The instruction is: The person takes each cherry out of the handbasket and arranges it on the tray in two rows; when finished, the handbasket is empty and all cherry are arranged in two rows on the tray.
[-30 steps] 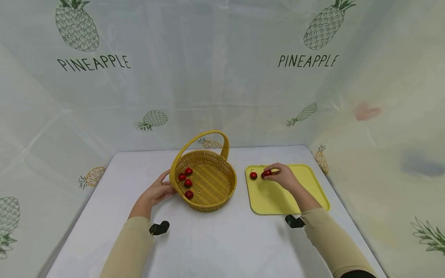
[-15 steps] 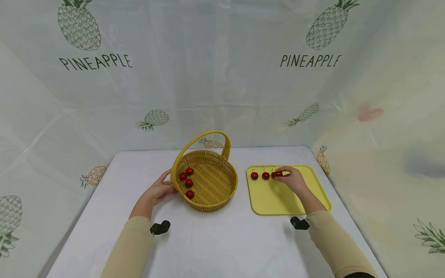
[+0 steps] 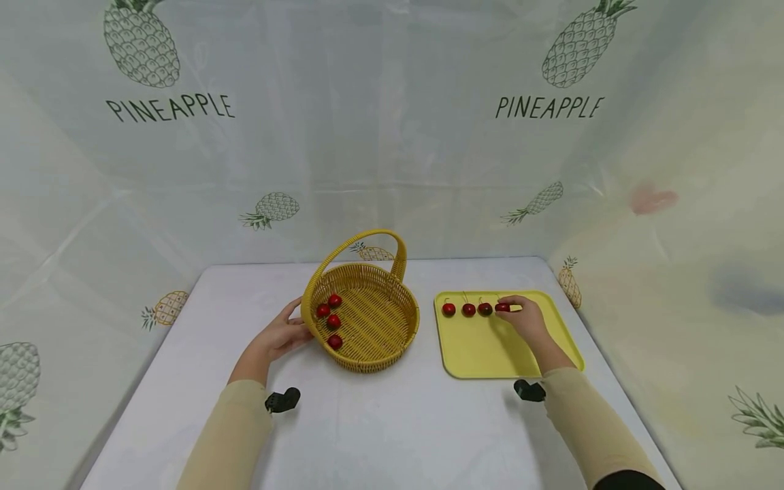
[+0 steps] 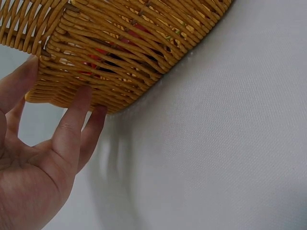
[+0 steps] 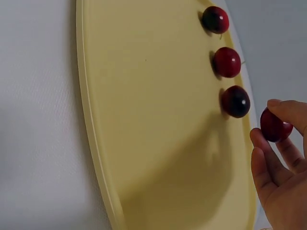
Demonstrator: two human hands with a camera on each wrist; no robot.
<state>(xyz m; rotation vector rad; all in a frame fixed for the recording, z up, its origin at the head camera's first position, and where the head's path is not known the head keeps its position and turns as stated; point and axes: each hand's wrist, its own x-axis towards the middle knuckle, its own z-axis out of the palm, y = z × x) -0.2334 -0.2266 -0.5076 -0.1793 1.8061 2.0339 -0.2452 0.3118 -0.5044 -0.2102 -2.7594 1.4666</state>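
Observation:
My left hand (image 3: pixel 280 340) rests against the left side of a yellow wicker basket (image 3: pixel 401 337) with a tall arched handle. In the left wrist view its fingertips touch the outer weave, the fingers (image 4: pixel 69 129) spread and fairly straight. Several red cherries (image 3: pixel 334 321) lie in the left part of the basket. On the right, my right hand (image 3: pixel 531 325) pinches a dark red cherry (image 5: pixel 276 125) between thumb and fingers, over the far edge of a yellow tray (image 3: pixel 490 350). Three more cherries (image 5: pixel 226 62) sit in a row along that edge, to the left of the held one.
Both the basket and the tray stand on a white-covered table (image 3: pixel 392 429). Behind it hangs a pale curtain (image 3: pixel 392 136) printed with pineapples. A black wrist mount (image 3: pixel 283 400) juts out by the left sleeve, and another black mount (image 3: pixel 529 390) by the right.
My right hand has moved rightward along the tray's far edge, leaving cherries in the row, and now holds another cherry. My left hand and the basket have stayed in place.

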